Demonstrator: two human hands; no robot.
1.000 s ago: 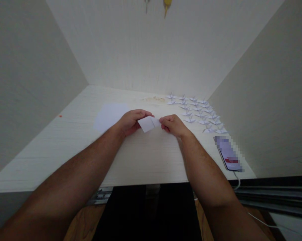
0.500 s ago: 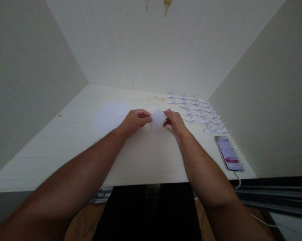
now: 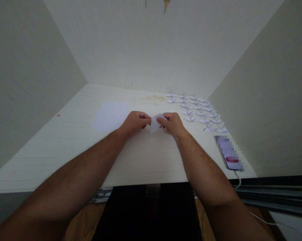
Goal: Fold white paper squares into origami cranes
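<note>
A small piece of folded white paper [image 3: 155,124] is held between my two hands above the table, tilted with one corner pointing down. My left hand [image 3: 137,120] pinches its left corner between thumb and fingers. On the other side my right hand [image 3: 173,123] grips it, thumb lying over the front face and fingers curled behind. Several white paper cranes [image 3: 197,107] stand in rows on the table to the right, beyond my right hand. Left of my left hand lie flat sheets of white paper [image 3: 110,113].
The white table [image 3: 146,160] is enclosed by walls at the back and both sides. A phone [image 3: 228,154] with a white cable [image 3: 238,180] lies near the right front edge. A small red spot [image 3: 58,115] marks the left side.
My right thumb has come down from the paper's right corner onto its front face. The paper now looks narrower and more tilted. My left hand keeps its pinch.
</note>
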